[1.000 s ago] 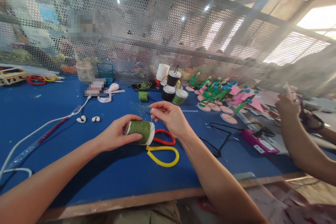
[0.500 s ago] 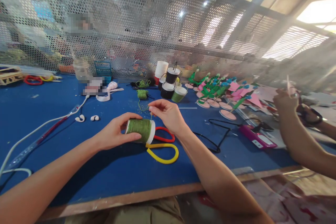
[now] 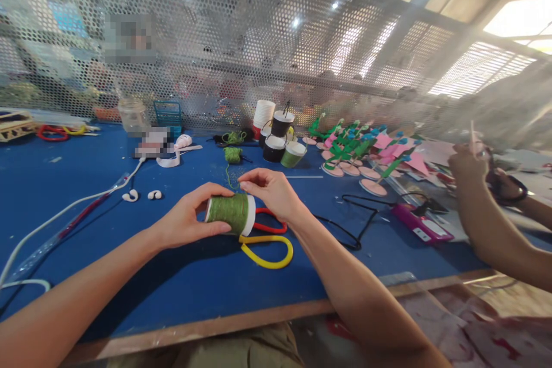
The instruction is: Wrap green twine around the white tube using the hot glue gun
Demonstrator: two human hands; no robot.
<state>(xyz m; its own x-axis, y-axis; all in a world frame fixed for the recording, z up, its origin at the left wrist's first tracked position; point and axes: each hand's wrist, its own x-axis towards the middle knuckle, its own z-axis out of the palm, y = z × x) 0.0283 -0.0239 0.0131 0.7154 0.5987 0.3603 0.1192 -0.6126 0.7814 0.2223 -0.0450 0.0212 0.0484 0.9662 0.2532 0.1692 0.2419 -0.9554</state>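
My left hand (image 3: 196,213) is wrapped round a paper cup (image 3: 230,214) lying on its side, its wall covered with green yarn and its white rim facing right. Just above that rim, the fingertips of my right hand (image 3: 269,191) are pinched on a green yarn strand (image 3: 230,177). The strand trails back toward a small ball of green yarn (image 3: 233,155). Beside the cup lie a red loop (image 3: 271,220) and a yellow loop (image 3: 271,265), which look like scissor handles; the blades are hidden.
Cups with wrapped walls (image 3: 274,148) stand at the back, near green and pink craft pieces (image 3: 349,152). A magenta device (image 3: 420,223) with a black cord lies right. Another person's arm (image 3: 483,207) reaches in. White earphones (image 3: 130,195) and a cable lie left.
My right hand has shifted slightly left and down, close over the cup's top. The cup has turned a little in my left hand.
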